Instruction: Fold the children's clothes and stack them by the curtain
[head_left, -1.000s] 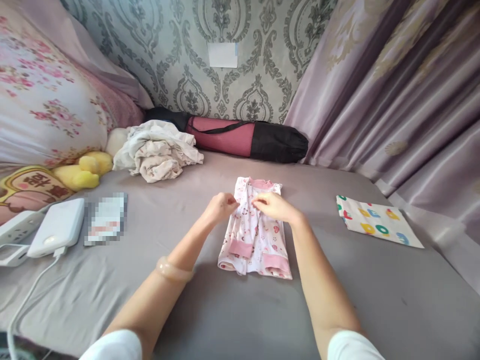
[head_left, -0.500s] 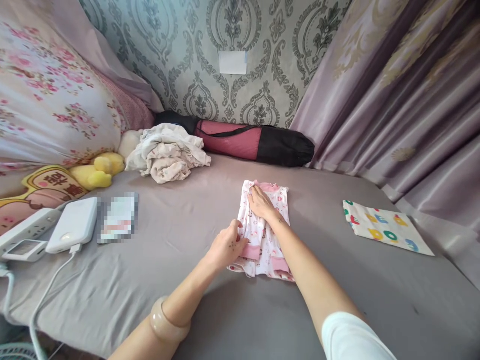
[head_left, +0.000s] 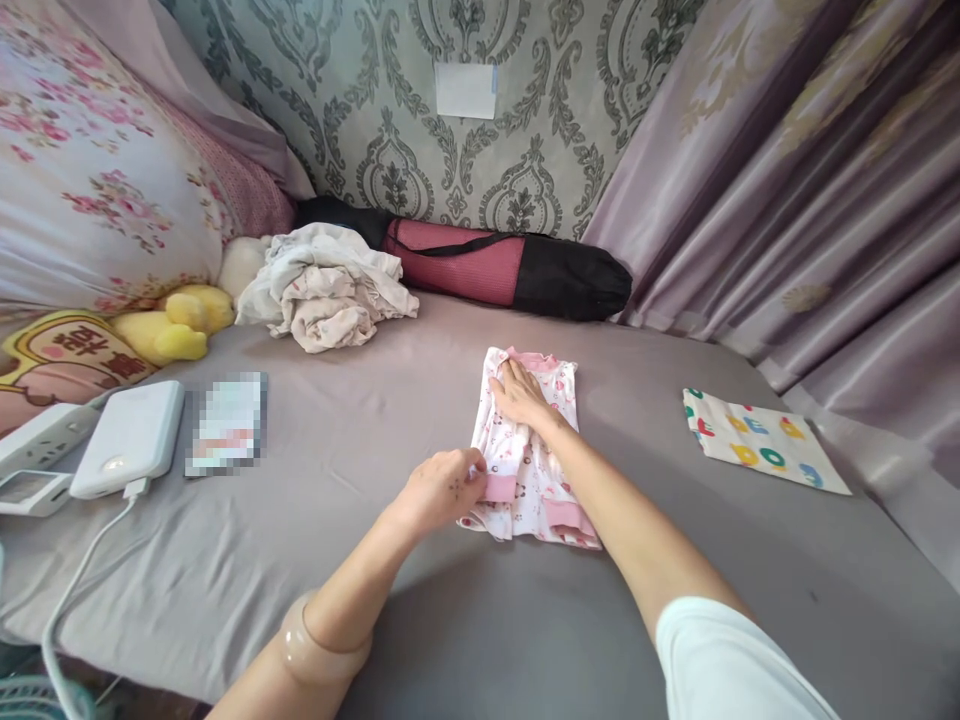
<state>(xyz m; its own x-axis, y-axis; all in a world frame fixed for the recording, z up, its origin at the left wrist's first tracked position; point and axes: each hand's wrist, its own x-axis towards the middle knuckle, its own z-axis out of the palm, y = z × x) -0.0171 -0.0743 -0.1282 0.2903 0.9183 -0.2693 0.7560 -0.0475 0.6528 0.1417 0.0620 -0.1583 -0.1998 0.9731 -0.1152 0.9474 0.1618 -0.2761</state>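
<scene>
A small white child's shirt with a pink print, pink collar and pink cuffs lies on the grey sheet, its sleeves folded in over the front. My right hand rests flat on its upper part just below the collar, fingers stretched out. At the shirt's left side, my left hand pinches the sleeve edge near the left pink cuff. The tips of those fingers are partly hidden. The other cuff lies under my right forearm's inner side, at the lower hem.
Crumpled pale cloth lies behind to the left, beside a pink-and-black long bag along the wall. A folded letter-print cloth is on the right. On the left are a white power bank, a power strip and a yellow plush.
My left hand has shifted slightly, still at the sleeve edge by the left cuff. My right hand stays flat on the shirt. The whole view has tilted down a little.
</scene>
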